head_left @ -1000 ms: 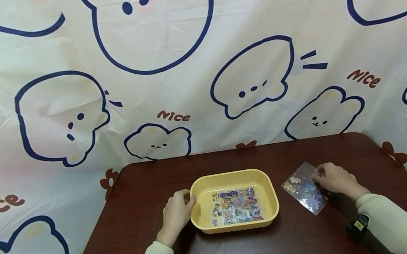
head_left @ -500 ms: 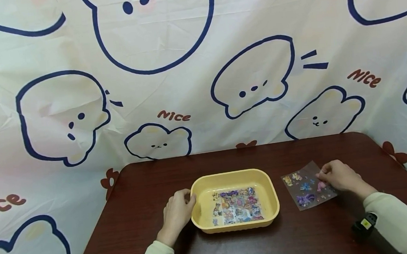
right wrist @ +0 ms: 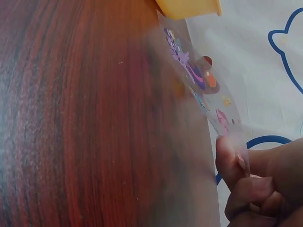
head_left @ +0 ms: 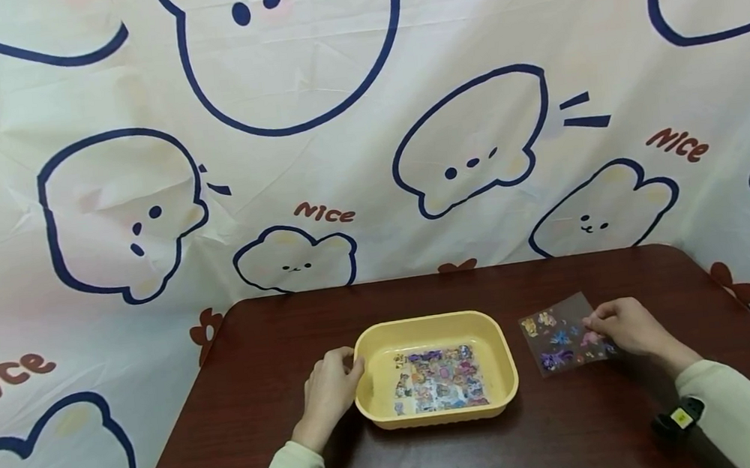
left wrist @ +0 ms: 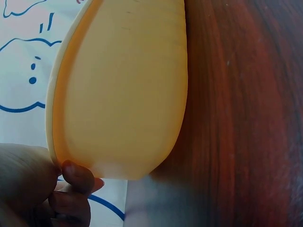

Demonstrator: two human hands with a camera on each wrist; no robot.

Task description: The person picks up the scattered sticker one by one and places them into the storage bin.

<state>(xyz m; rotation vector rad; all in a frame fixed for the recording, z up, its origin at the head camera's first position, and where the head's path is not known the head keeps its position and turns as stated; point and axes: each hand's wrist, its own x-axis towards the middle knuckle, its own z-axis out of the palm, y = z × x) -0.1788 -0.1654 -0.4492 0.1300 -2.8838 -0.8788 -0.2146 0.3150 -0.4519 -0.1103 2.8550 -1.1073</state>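
Note:
A yellow plastic tray (head_left: pixel 373 415) stands on the dark wood table, with several sticker sheets (head_left: pixel 443 378) lying flat on its bottom. My left hand (head_left: pixel 331 389) grips the tray's left rim between thumb and fingers; in the left wrist view the fingertips (left wrist: pixel 78 176) curl at the corner of the tray wall (left wrist: pixel 118 94). To the right of the tray, my right hand (head_left: pixel 631 326) pinches a clear sticker sheet (head_left: pixel 564 332) by its right side. Colourful pony figures show on that sheet. The right wrist view has the sheet (right wrist: pixel 189 71) tilted above the table, held between thumb and fingertips (right wrist: pixel 227 156).
The dark reddish-brown table (head_left: pixel 451 460) has rounded far corners. Behind it and along its sides hangs a white cloth (head_left: pixel 367 152) printed with blue cartoon outlines. Black wrist cameras (head_left: pixel 680 415) are strapped over both pale sleeves (head_left: pixel 744 409).
The right hand has turned the clear sheet, so its glare is gone and its figures show plainly, and has shifted slightly right. The left hand keeps its place on the tray rim.

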